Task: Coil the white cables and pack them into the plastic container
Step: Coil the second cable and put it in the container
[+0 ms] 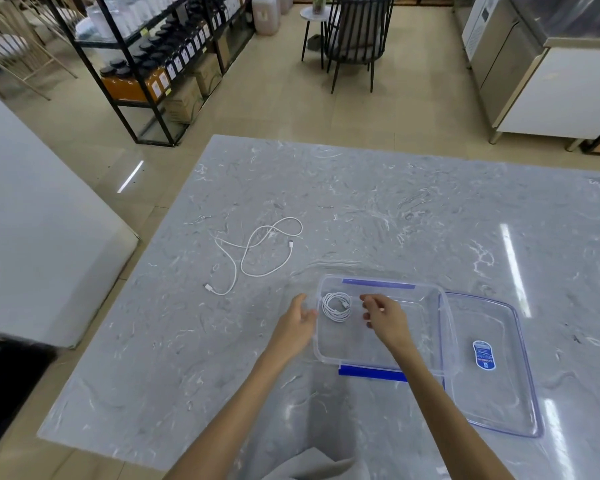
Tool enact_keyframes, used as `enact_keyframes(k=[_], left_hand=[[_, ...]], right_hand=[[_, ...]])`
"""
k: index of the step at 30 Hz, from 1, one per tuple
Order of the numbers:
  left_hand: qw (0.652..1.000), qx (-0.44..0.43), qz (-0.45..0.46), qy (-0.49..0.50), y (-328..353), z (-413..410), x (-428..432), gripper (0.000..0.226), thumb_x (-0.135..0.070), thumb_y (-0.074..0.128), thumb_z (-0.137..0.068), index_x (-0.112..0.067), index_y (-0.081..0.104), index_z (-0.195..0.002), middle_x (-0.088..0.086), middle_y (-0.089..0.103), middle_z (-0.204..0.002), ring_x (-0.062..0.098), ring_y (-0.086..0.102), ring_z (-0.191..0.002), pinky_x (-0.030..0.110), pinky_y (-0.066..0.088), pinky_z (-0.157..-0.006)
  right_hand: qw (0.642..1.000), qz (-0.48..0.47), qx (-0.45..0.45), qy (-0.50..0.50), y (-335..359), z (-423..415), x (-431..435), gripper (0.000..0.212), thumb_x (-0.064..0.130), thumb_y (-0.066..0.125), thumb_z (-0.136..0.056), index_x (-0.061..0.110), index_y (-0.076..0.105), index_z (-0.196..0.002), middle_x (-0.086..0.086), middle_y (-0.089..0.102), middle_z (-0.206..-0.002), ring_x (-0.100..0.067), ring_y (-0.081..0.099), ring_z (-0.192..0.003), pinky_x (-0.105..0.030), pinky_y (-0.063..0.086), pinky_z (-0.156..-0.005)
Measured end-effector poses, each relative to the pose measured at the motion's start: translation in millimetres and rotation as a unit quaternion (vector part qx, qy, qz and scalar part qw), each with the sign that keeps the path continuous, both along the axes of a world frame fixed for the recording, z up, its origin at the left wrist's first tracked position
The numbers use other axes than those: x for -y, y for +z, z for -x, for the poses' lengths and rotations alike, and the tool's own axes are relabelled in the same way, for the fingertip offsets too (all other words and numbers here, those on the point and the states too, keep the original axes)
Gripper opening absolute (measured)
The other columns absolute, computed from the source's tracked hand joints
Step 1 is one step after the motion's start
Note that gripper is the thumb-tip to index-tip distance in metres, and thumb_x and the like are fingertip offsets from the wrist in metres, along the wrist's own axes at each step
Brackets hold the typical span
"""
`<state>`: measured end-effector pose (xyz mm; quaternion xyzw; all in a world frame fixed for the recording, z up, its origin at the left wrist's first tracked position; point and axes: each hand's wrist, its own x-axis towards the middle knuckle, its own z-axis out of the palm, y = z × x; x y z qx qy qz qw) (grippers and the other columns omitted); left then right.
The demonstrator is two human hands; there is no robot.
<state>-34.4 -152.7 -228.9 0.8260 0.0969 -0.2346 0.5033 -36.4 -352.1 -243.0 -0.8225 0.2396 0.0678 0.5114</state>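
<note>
Both forearms reach forward from the near edge of the table (pixel 395 209). The left hand (pixel 298 320) hovers just outside the left wall of the plastic container (pixel 354 344), with fingers relaxed, spread and empty. The right hand (pixel 385 315) hangs over the container's interior, its fingers loosely curled and gripping nothing. A coiled white cable (pixel 336 317) lies in the container's far-left corner, between the hands. A loose white cable (pixel 290 245) sprawls uncoiled toward the table's left edge. The lid (pixel 492 393) lies against the container's right side.
</note>
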Motion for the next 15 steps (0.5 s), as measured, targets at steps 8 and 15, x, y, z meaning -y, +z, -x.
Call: enact_keyframes(k=[8,15], left_hand=[[0.931,0.222,-0.281,0.067,7,-61,-124,0.028,0.003,0.058,-0.080,-0.006,0.066,-0.106,0.017,0.067,-0.105,0.038,0.060,-0.100,0.042,0.048,-0.079],[0.889,0.142,-0.408,-0.155,-24,-76,-197,0.042,-0.026,0.056,-0.094,-0.013,0.050,-0.133,0.008,0.046,-0.140,0.028,0.037,-0.133,0.035,0.033,-0.103]], right_hand=[[0.930,0.179,0.186,0.262,81,-67,-71,0.016,0.020,0.059,-0.094,0.017,0.073,-0.100,-0.001,0.073,-0.101,-0.021,0.066,-0.089,-0.035,0.051,-0.082],[0.776,0.293,0.139,0.541,32,-120,-212,0.041,0.005,0.048,-0.095,0.018,0.056,-0.133,-0.005,0.053,-0.138,-0.025,0.049,-0.128,-0.039,0.043,-0.099]])
